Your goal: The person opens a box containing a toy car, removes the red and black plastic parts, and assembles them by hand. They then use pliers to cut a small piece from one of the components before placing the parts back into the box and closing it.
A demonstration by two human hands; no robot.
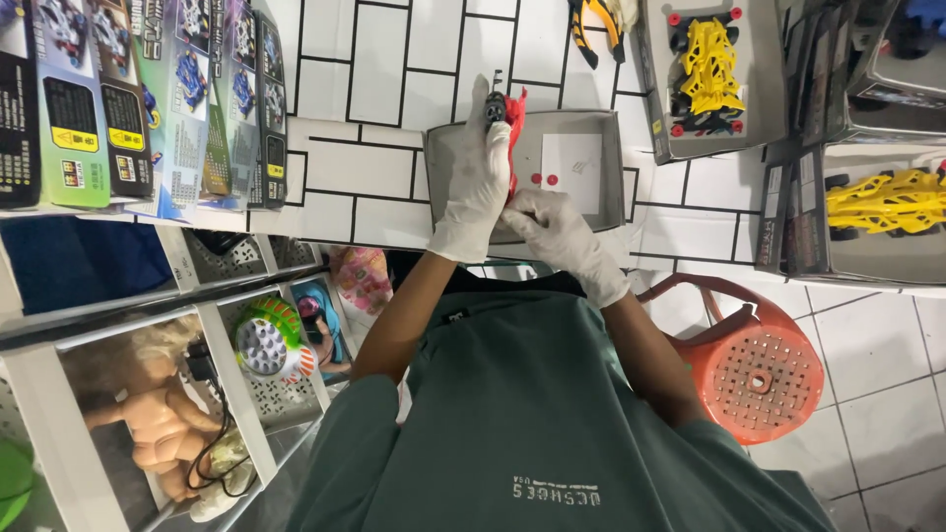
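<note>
Both hands wear white gloves and meet over a grey tray [591, 133] at the upper middle of the frame. The picture looks turned over, so I take the hand on the frame's left as the right hand [475, 187] and the other as the left hand [557, 232], though that reading is not certain. The right hand is stretched along a red toy car [514, 123], its fingers closed around the car's body, with a dark wheel [494, 108] showing at the fingertips. The left hand lies just below and to the right of it, its fingers curled and touching the lower end of the car. The car sits above the tray's left part, held clear of its floor as far as can be told. The tray rests on a white tiled tabletop [379, 167]. At upper right stand open boxes with yellow toy cars [708, 64]. Upper left holds a row of printed cartons [148, 99]. Yellow-handled pliers [591, 25] lie at the top edge. An orange stool [759, 369] stands at lower right, and a doll [163, 424] lies at lower left.
</note>
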